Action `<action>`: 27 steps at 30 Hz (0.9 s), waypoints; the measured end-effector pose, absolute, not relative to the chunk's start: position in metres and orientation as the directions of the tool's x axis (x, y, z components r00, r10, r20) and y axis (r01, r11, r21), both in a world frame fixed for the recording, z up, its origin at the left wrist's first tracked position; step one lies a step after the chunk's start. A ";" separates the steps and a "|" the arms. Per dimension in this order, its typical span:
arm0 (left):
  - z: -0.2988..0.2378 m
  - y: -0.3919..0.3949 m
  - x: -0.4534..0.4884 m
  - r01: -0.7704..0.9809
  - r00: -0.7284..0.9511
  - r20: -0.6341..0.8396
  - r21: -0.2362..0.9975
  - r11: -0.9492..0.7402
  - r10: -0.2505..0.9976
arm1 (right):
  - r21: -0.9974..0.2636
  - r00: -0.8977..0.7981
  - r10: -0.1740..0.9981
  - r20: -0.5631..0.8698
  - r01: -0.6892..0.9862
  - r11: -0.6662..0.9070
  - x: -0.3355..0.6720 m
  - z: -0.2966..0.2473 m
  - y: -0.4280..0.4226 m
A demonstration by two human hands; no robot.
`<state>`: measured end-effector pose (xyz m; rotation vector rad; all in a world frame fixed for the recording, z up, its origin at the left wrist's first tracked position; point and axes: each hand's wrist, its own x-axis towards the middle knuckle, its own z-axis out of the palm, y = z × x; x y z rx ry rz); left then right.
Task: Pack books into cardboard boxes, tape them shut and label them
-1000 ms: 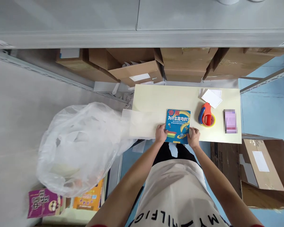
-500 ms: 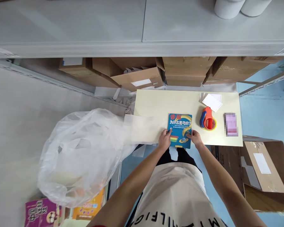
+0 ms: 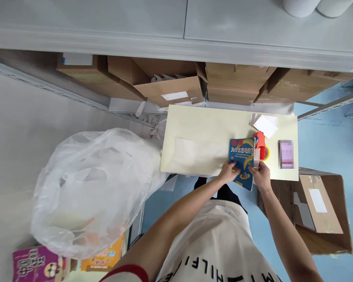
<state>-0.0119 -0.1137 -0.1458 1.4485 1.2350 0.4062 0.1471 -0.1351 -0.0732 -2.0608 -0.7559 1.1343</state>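
Both hands grip the blue book (image 3: 241, 161), right of centre on the table (image 3: 206, 125): left hand (image 3: 230, 172) on its lower left, right hand (image 3: 261, 174) pinching its right edge, forearms angled inward.

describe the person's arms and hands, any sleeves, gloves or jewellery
Both the left hand and the right hand are bare: no gloves, and no ring or watch shows. The forearms are uncovered. A red sleeve edge shows at the left upper arm, on a white top with black lettering.
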 end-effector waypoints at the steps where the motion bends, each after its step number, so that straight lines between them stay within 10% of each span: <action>1: -0.136 -0.113 -0.005 0.351 0.420 -0.356 0.912 0.212 0.835 | -0.767 0.447 0.756 -0.478 0.206 -0.607 0.146 -0.067 -0.135; 8: -0.078 -0.115 -0.040 -0.108 0.371 -0.260 0.941 0.320 0.891 | -0.863 0.161 0.907 -0.388 0.283 -0.419 0.092 -0.062 -0.131; 15: -0.090 -0.096 -0.115 0.100 0.126 -0.408 0.912 0.398 0.904 | -0.890 -0.178 0.920 -0.349 0.371 -0.266 0.046 -0.109 -0.129; 27: -0.151 -0.083 -0.163 0.210 -0.114 -0.614 0.754 0.623 0.781 | -0.858 -0.225 0.878 -0.422 0.413 -0.306 0.029 -0.170 -0.122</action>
